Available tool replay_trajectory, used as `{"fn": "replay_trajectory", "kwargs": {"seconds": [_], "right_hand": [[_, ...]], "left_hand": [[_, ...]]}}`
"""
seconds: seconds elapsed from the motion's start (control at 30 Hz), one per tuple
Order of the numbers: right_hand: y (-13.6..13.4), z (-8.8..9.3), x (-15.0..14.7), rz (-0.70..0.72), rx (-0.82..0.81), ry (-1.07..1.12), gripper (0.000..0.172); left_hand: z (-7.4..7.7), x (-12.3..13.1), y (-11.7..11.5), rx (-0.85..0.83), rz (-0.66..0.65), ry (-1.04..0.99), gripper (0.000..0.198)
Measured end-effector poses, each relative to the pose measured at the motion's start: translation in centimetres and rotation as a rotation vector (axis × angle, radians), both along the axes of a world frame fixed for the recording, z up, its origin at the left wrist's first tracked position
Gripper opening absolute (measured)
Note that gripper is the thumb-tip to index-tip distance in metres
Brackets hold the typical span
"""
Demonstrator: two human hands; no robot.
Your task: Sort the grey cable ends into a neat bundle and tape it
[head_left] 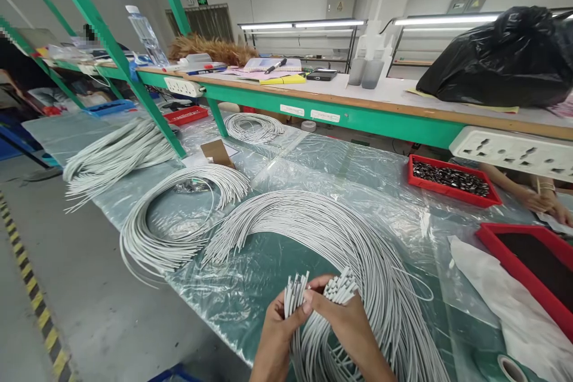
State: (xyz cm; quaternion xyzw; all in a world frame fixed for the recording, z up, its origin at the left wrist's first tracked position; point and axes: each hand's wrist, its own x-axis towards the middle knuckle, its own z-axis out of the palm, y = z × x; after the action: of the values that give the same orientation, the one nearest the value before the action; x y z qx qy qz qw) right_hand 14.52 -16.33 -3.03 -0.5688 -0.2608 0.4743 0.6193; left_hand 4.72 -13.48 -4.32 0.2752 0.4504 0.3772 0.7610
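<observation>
My left hand (278,329) is closed around a small bunch of white cable ends that stick up above the thumb. Beside it, my right hand (342,316) grips a thicker bunch of white cable ends, and the two thumbs nearly meet. Both bunches belong to a large bundle of white cables (313,215) that curves over the table from the left and round to the front edge. One cable loops out of the bundle on its right side. The fingers behind the cables are mostly hidden.
More white cable coils (138,233) lie left on the plastic-covered table (228,304). A red tray (452,182) of small dark parts and a second red tray (532,250) stand right, near a white cloth (496,292) and tape roll (510,367). Another person's hands (544,200) show far right.
</observation>
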Motion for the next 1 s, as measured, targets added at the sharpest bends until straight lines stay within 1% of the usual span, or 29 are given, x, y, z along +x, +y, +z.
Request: {"fn": "replay_trajectory", "kwargs": {"seconds": [0.1, 0.2, 0.27, 0.33, 0.4, 0.43, 0.5, 0.6, 0.67, 0.73, 0.83, 0.9, 1.0], "right_hand": [[0.0, -1.0, 0.2, -0.083, -0.002, -0.042, 0.025], [0.1, -2.0, 0.7, -0.222, 0.005, 0.017, 0.030], [0.1, -2.3, 1.0, -0.289, 0.021, 0.046, 0.033], [0.1, -2.2, 1.0, -0.270, 0.062, 0.009, 0.035], [0.1, -1.8, 0.7, -0.196, 0.083, -0.019, 0.032], [0.1, -1.6, 0.5, -0.161, 0.068, -0.009, 0.029], [0.1, -1.2, 0.1, -0.112, 0.023, 0.048, 0.031], [0.1, -0.9, -0.3, -0.125, -0.022, 0.098, 0.032], [0.0, -1.0, -0.2, -0.124, -0.016, 0.077, 0.027], [0.0, -1.3, 0.1, -0.115, 0.011, 0.058, 0.021], [-0.2, -1.7, 0.7, -0.118, 0.089, 0.076, 0.022], [-0.2, -1.8, 0.9, -0.118, 0.134, 0.108, 0.023], [-0.2, -1.5, 0.9, -0.092, 0.134, 0.151, 0.020]], "left_hand": [[-0.7, -0.2, -0.1, -0.009, 0.018, 0.015, 0.028], [-1.9, -0.5, -0.1, 0.019, 0.097, 0.078, 0.034], [-2.3, -0.6, -0.1, 0.054, 0.125, 0.122, 0.037], [-2.3, -0.5, -0.1, 0.072, 0.111, 0.133, 0.036], [-1.8, -0.3, -0.2, 0.077, 0.077, 0.100, 0.033], [-1.5, -0.2, -0.2, 0.072, 0.056, 0.069, 0.031], [-1.0, 0.0, -0.2, 0.054, 0.015, 0.008, 0.028], [-1.0, 0.1, -0.2, 0.045, -0.012, -0.029, 0.033], [-1.5, -0.1, -0.2, 0.054, -0.007, -0.016, 0.034], [-2.1, -0.3, -0.1, 0.069, 0.028, 0.032, 0.033], [-2.7, -0.5, 0.1, 0.086, 0.108, 0.143, 0.038], [-2.8, -0.5, 0.1, 0.103, 0.129, 0.178, 0.040], [-2.3, -0.3, 0.0, 0.123, 0.097, 0.155, 0.039]]}}
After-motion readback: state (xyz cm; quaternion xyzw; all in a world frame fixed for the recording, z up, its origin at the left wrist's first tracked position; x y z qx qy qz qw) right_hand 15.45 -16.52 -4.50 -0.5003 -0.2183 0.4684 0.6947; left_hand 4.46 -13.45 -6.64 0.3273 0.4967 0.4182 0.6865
